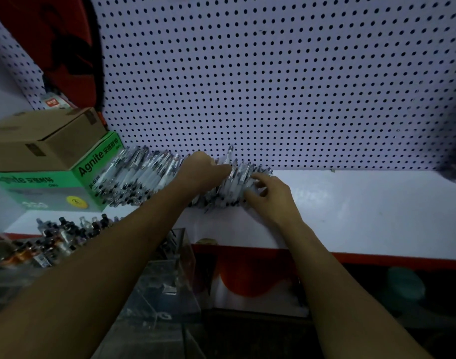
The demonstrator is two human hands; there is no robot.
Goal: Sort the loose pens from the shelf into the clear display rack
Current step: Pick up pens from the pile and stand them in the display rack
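The white pegboard (pixel 273 81) fills the back of the view, and below it runs the white shelf (pixel 364 208) with its red front edge. On that shelf, against the pegboard, lies the heap of loose pens (pixel 141 174), spreading from the green box (pixel 40 187) to about the middle of the shelf; a brown carton (pixel 43 138) sits on top of the green box.

The pens look light, stiff and smooth-barrelled, so they are likely to roll and slide over one another. A judgement: a small bunch is best taken across the barrels near the middle, squeezed from both sides so none slips out endwise.

The clear display rack (pixel 164 288) stands below the shelf's edge, with pens already upright in its left part (pixel 63 237).

The left hand (pixel 203 172) reaches into the heap with its thumb lying along the pens and its fingers buried behind them, so whether they clasp anything cannot be told. The right hand (pixel 271 193) rests on the heap's right end, fingers (pixel 259 178) curled over a cluster of pens.

The rack's compartments are dim and partly covered by the left forearm; their divisions are hard to make out. Dark shapes at the upper left and far right are cut off.
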